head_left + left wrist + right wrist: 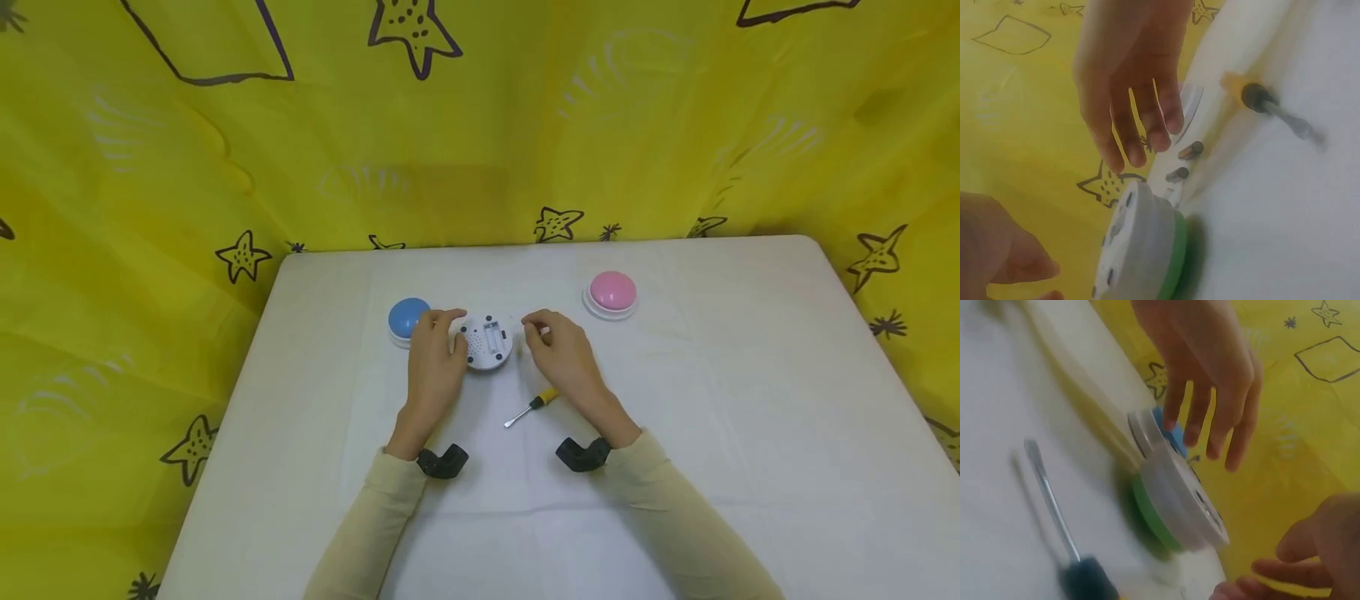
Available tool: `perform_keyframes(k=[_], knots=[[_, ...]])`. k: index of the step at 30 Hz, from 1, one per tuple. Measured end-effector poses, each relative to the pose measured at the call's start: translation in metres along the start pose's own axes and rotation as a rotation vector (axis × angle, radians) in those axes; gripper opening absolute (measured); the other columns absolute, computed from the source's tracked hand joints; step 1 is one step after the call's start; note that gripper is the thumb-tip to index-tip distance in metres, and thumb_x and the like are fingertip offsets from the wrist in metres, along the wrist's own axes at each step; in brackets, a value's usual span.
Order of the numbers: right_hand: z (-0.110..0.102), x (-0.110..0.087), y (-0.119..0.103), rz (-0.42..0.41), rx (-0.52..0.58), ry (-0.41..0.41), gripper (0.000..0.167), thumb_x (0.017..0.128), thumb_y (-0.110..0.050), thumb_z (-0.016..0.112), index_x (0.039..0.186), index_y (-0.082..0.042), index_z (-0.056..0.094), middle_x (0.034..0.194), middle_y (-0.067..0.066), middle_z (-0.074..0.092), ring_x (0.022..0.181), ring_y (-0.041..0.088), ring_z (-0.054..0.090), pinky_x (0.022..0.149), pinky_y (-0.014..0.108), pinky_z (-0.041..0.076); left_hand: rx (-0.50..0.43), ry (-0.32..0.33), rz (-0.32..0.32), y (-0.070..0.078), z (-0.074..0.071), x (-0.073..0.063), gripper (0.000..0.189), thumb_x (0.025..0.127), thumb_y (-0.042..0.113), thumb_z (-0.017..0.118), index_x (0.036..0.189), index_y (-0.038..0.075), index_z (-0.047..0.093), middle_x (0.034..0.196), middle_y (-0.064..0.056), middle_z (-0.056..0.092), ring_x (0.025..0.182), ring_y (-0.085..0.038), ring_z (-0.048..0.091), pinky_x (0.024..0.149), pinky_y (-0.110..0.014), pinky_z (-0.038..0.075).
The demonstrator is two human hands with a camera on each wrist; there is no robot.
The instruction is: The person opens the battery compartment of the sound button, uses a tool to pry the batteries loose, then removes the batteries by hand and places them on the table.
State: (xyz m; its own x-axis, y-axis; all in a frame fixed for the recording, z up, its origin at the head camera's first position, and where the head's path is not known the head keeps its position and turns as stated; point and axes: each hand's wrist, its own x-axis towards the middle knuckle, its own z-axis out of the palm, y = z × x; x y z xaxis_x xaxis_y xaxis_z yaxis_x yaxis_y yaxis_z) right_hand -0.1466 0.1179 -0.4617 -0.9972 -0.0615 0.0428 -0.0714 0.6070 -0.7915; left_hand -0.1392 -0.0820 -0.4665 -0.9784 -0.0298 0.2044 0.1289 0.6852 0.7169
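Observation:
A round white push-button light or buzzer (487, 354) lies upside down, its underside with dark feet and an uncovered battery slot facing up. Its green dome (1180, 250) is against the table. My left hand (437, 354) is at its left side, fingers apart and loosely bent, thumb right at the rim. On the other side hovers my right hand (561, 350), fingers hanging loosely with nothing seen between them in the left wrist view. Two small batteries (1191, 150) lie on the table below the right hand's fingertips.
A yellow-handled screwdriver (534, 406) lies in front of the right hand. Behind the left hand stands a blue-domed button (407, 316), partly hidden. A pink-domed button (612, 291) is at the back right. Yellow patterned cloth (480, 167) hangs behind the white table (300, 467).

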Motion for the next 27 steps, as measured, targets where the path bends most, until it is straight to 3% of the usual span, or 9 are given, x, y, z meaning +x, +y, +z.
perform_keyframes(k=[5, 9, 14, 18, 22, 27], knots=[[-0.020, -0.002, 0.012, -0.070, 0.049, 0.062, 0.026, 0.104, -0.012, 0.058, 0.125, -0.003, 0.070, 0.118, 0.014, 0.073, 0.100, 0.029, 0.070, 0.086, 0.045, 0.060, 0.099, -0.030, 0.092, 0.017, 0.003, 0.003, 0.033, 0.101, 0.007, 0.058, 0.132, 0.007, 0.067, 0.130, -0.017, 0.061, 0.117, -0.034, 0.056, 0.087, -0.044, 0.054], [-0.034, -0.002, 0.025, -0.138, 0.083, 0.118, 0.030, 0.103, -0.006, 0.059, 0.132, -0.002, 0.064, 0.127, 0.017, 0.069, 0.109, 0.032, 0.067, 0.092, 0.050, 0.059, 0.150, -0.119, 0.127, 0.032, 0.012, 0.008, 0.034, 0.103, 0.014, 0.060, 0.137, 0.012, 0.065, 0.133, -0.012, 0.062, 0.113, -0.029, 0.058, 0.086, -0.040, 0.054], [-0.050, 0.001, 0.046, -0.230, 0.115, 0.167, 0.042, 0.100, 0.002, 0.060, 0.141, 0.001, 0.056, 0.134, 0.022, 0.062, 0.120, 0.036, 0.059, 0.097, 0.055, 0.054, 0.205, -0.235, 0.186, 0.050, 0.026, 0.016, 0.042, 0.104, 0.027, 0.062, 0.144, 0.016, 0.059, 0.140, -0.009, 0.061, 0.120, -0.028, 0.058, 0.095, -0.042, 0.054], [-0.061, 0.005, 0.062, -0.269, 0.056, 0.193, 0.048, 0.097, 0.003, 0.064, 0.143, 0.000, 0.052, 0.136, 0.022, 0.058, 0.123, 0.038, 0.057, 0.102, 0.058, 0.050, 0.262, -0.299, 0.244, 0.062, 0.038, 0.024, 0.051, 0.104, 0.037, 0.063, 0.150, 0.018, 0.053, 0.145, -0.008, 0.059, 0.129, -0.027, 0.056, 0.106, -0.045, 0.051], [-0.069, 0.010, 0.075, -0.287, -0.013, 0.189, 0.053, 0.095, 0.003, 0.067, 0.144, -0.002, 0.050, 0.137, 0.022, 0.055, 0.126, 0.039, 0.054, 0.107, 0.061, 0.047, 0.309, -0.329, 0.289, 0.072, 0.052, 0.031, 0.058, 0.103, 0.042, 0.063, 0.153, 0.017, 0.049, 0.147, -0.008, 0.058, 0.130, -0.027, 0.055, 0.106, -0.045, 0.051], [-0.078, 0.013, 0.090, -0.284, -0.047, 0.170, 0.060, 0.093, 0.004, 0.068, 0.149, -0.003, 0.047, 0.144, 0.024, 0.049, 0.131, 0.041, 0.049, 0.110, 0.064, 0.044, 0.359, -0.362, 0.298, 0.081, 0.069, 0.041, 0.063, 0.104, 0.046, 0.060, 0.157, 0.016, 0.043, 0.149, -0.009, 0.055, 0.133, -0.029, 0.054, 0.106, -0.045, 0.051]])
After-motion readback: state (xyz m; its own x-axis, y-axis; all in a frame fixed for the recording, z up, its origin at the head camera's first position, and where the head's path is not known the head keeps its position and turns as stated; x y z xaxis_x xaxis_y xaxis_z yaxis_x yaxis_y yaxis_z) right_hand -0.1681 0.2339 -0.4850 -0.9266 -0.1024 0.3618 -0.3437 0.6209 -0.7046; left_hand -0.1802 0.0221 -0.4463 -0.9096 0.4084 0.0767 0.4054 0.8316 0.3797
